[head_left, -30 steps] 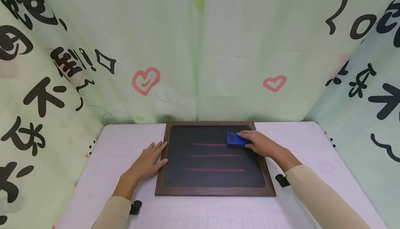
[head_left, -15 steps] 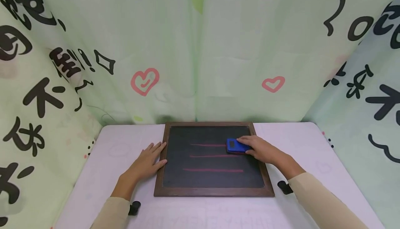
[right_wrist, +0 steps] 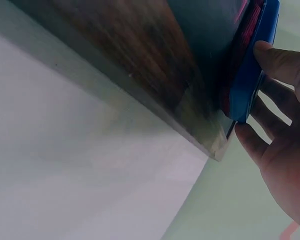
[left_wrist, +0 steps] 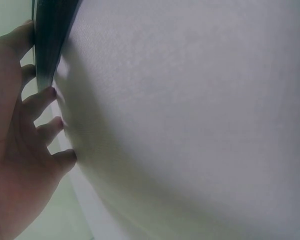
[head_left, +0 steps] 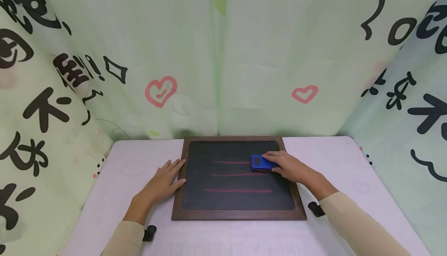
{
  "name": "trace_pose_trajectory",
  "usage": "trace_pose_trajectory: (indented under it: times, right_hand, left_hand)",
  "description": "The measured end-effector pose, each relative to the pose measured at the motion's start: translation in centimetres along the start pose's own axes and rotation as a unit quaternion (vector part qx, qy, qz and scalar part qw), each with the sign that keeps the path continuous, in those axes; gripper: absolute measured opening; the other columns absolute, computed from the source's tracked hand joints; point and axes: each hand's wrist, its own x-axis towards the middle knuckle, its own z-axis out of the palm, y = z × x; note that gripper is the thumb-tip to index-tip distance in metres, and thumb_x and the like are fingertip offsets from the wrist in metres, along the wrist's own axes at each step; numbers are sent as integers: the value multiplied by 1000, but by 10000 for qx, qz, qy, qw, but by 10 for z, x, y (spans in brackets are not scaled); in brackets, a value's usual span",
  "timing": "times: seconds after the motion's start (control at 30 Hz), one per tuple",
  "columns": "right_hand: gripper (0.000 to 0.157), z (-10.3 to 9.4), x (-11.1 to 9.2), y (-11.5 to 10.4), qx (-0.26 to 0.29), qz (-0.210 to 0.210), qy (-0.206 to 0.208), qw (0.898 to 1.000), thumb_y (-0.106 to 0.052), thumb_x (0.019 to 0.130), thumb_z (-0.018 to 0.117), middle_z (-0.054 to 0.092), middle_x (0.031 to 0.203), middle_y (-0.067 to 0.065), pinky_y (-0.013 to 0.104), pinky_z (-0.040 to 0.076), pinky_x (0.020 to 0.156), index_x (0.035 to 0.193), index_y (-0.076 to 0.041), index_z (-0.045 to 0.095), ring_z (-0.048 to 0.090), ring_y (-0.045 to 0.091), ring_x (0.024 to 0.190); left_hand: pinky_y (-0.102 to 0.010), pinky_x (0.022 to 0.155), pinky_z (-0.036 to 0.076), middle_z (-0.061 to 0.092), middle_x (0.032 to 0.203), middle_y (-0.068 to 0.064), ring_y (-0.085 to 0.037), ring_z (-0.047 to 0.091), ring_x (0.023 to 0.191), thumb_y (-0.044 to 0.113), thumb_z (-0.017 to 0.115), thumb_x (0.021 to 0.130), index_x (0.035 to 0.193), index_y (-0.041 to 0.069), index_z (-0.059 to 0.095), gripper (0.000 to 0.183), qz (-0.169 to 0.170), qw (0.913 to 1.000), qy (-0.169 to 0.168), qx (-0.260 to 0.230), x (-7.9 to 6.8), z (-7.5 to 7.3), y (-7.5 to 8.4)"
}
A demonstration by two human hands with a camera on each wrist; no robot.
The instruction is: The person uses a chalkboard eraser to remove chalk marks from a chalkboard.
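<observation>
A blackboard [head_left: 223, 201] in a brown wooden frame lies on the table, with several pink chalk lines [head_left: 238, 191] across it. Near its upper right, my right hand [head_left: 288, 166] grips a blue chalkboard eraser [head_left: 260, 163] between thumb and fingers. The right wrist view shows the eraser [right_wrist: 247, 75] with its dark reddish felt against the board; it covers the right ends of the upper lines. My left hand [head_left: 164, 182] rests at the left side of the frame, fingers spread, thumb and fingertips touching the wood. In the left wrist view, that hand [left_wrist: 20, 135] is beside the dark frame edge [left_wrist: 52, 40].
The board stands on a pale pinkish-white table [head_left: 139, 155] close to its far edge. Light green curtains [head_left: 258, 54] with black writing and pink hearts hang behind and on both sides. A black wrist device [head_left: 149, 233] is on the left cuff and another [head_left: 316, 209] on the right.
My right hand has drawn the eraser down the board toward me, then slightly left. The left hand has stayed at the frame. The head view has shifted slightly.
</observation>
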Motion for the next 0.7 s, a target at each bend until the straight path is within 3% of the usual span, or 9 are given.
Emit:
trace_pose_trajectory:
  times: [0.7]
  right_hand:
    - [51,3,38,-27,-122,-329,-181,9992,-7,99,68,57,147,21,57,48,108,147,4,54,55,43,134]
  left_hand:
    - [-75,117,23,33,167,-19,-48,22,155,39,60,104,164,14,30,71,-26,10000,-26,38,1,3,-3]
